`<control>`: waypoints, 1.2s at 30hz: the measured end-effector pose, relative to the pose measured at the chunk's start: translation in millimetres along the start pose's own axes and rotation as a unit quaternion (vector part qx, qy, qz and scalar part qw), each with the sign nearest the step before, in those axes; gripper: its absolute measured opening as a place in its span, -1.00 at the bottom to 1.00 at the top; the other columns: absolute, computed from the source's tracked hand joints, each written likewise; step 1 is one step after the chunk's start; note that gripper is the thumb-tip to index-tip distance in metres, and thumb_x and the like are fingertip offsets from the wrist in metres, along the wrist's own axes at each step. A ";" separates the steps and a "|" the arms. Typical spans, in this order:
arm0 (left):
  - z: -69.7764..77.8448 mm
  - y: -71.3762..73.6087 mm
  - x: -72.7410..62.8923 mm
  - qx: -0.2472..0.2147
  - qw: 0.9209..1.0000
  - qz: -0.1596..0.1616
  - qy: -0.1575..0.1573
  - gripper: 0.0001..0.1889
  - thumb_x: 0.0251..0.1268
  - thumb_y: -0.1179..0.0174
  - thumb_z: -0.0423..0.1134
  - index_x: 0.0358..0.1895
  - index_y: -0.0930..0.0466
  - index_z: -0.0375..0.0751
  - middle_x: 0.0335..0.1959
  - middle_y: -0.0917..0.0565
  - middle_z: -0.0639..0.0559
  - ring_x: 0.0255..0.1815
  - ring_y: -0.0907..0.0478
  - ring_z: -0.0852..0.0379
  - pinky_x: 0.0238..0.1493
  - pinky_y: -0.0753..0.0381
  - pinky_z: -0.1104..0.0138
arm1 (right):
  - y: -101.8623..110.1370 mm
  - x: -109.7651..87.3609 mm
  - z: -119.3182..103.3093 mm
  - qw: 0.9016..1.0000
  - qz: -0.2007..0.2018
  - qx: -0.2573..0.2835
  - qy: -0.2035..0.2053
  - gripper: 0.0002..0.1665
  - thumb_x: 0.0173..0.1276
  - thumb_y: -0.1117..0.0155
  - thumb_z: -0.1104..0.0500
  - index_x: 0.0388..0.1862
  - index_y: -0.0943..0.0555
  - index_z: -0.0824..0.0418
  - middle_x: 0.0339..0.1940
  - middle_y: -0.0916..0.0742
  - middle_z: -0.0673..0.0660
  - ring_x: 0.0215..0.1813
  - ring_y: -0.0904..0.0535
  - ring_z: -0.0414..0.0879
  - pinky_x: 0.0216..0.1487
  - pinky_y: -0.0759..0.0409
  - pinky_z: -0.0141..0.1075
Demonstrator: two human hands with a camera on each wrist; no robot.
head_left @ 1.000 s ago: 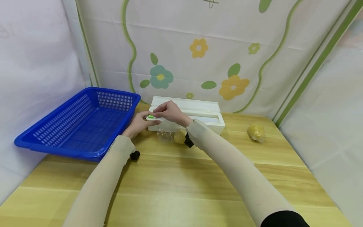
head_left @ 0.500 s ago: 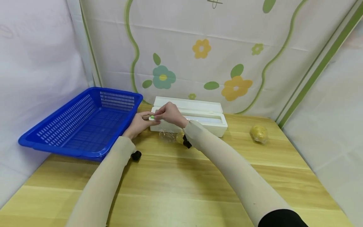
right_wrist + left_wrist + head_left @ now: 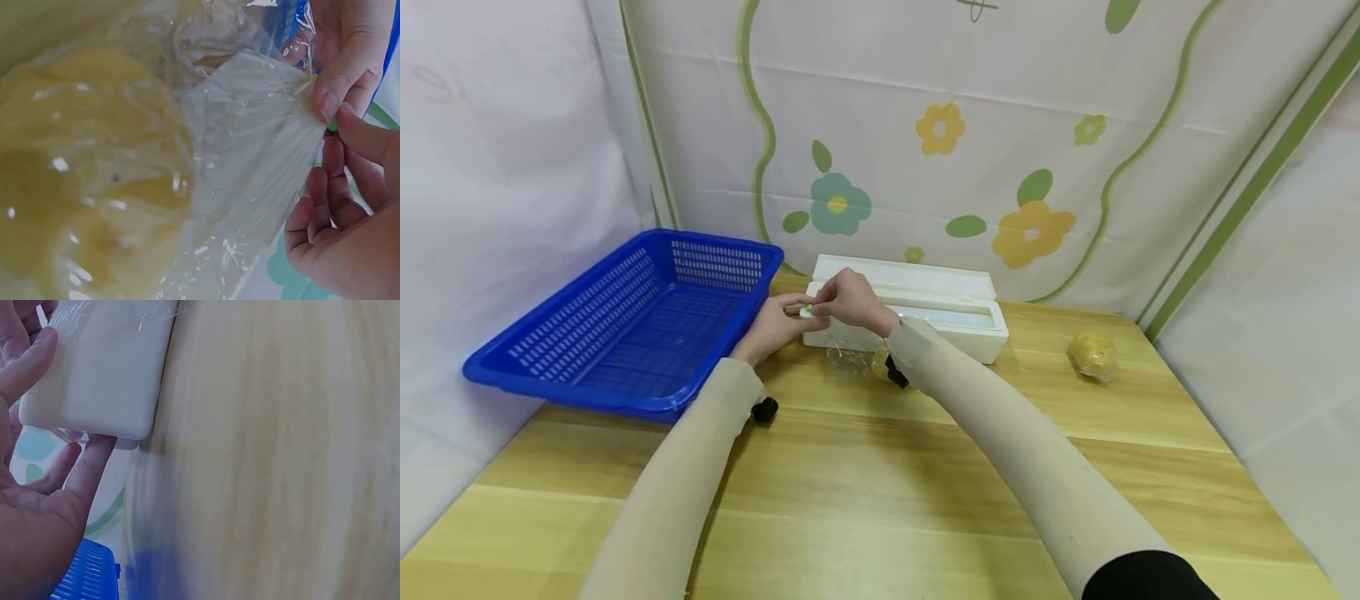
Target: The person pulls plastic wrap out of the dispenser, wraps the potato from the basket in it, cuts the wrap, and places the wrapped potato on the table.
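A white cling film box [image 3: 964,340] stands at the back of the table with its lid [image 3: 910,277] raised. My left hand [image 3: 778,327] grips the left end of it, thumb in front and fingers around the end. At that corner, the thumb and fingertips of my right hand [image 3: 856,302] pinch a small green slide cutter [image 3: 333,125], mostly covered by fingers. Clear film [image 3: 244,144] hangs from the box's front edge, stretched and creased. A yellow round fruit or vegetable [image 3: 94,169] lies under or in the film before the box, half hidden by my right wrist.
A blue plastic basket [image 3: 587,402] stands at the left, close beside my left hand. Another film-wrapped yellow round thing [image 3: 1093,356] sits at the right of the wooden table [image 3: 865,500]. A flowered cloth [image 3: 880,75] hangs behind the box.
The view has swung slightly left, so everything sits further right in it. Both hands stay at the box's left end. Less of the green slide cutter shows between the fingers now.
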State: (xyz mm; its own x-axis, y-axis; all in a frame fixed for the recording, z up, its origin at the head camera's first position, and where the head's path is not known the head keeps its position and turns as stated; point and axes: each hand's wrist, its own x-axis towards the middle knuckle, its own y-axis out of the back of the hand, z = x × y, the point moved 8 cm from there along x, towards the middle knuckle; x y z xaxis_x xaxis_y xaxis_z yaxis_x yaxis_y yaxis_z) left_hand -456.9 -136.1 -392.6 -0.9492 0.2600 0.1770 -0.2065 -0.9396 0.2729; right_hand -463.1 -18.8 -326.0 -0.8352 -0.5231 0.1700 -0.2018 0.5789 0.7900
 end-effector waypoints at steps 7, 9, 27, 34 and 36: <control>3.1 1.0 -2.3 0.048 0.999 0.013 -0.005 -0.43 0.12 -0.47 -0.01 0.17 -0.60 -0.19 0.38 -0.37 -0.11 0.23 -0.48 -0.14 0.04 -0.56 0.02 | -1.0 -4.9 -0.1 0.999 -0.020 -0.024 -0.008 -0.87 0.37 -0.34 0.26 -0.37 -0.75 0.27 -0.45 -0.74 0.03 -0.54 -0.48 -0.16 -0.44 -0.45 -0.40; 3.2 -0.2 -3.6 0.051 0.999 0.012 -0.005 -0.44 0.13 -0.46 -0.02 0.17 -0.61 -0.19 0.38 -0.37 -0.11 0.25 -0.46 -0.16 0.07 -0.55 0.00 | -2.0 -6.9 0.3 0.999 -0.022 -0.026 -0.009 -0.88 0.37 -0.33 0.26 -0.34 -0.74 0.26 -0.46 -0.74 0.03 -0.52 -0.50 -0.16 -0.44 -0.46 -0.40; 11.6 0.4 -1.5 0.077 0.996 0.026 -0.040 -0.49 0.10 -0.48 -0.01 0.10 -0.68 -0.18 0.20 -0.57 -0.09 0.17 -0.53 -0.15 0.04 -0.58 0.03 | 5.0 -15.0 -14.3 0.986 0.024 -0.165 -0.004 -0.79 0.40 -0.33 0.13 -0.45 -0.76 0.09 -0.59 -0.67 -0.15 -0.51 -0.55 -0.21 -0.37 -0.53 -0.35; 12.3 1.3 -2.6 0.106 0.994 0.016 -0.016 -0.43 0.06 -0.49 0.05 0.11 -0.67 -0.18 0.25 -0.53 -0.11 0.12 -0.57 -0.09 -0.01 -0.61 0.08 | -0.3 -13.4 -8.0 0.985 -0.016 -0.171 0.009 -0.82 0.44 -0.25 0.13 -0.36 -0.72 0.09 -0.51 -0.67 -0.10 -0.44 -0.53 -0.15 -0.34 -0.50 -0.24; 13.2 1.6 -2.2 0.115 0.993 0.017 -0.013 -0.40 0.04 -0.49 0.07 0.13 -0.66 -0.18 0.27 -0.51 -0.12 0.14 -0.56 -0.10 -0.01 -0.61 0.08 | -0.2 -13.9 -4.7 0.984 -0.024 -0.177 0.008 -0.81 0.47 -0.21 0.11 -0.34 -0.70 0.08 -0.48 -0.67 -0.09 -0.41 -0.53 -0.14 -0.30 -0.49 -0.20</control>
State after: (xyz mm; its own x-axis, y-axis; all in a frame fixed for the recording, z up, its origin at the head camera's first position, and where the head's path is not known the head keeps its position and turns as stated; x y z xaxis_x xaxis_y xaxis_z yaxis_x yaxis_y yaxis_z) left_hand -452.0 -135.3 -380.1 -0.9478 0.2370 0.2133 -0.1114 -0.8729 0.4751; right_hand -449.0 -14.6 -325.7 -0.8204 -0.5560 0.1337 -0.0487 0.3010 0.9524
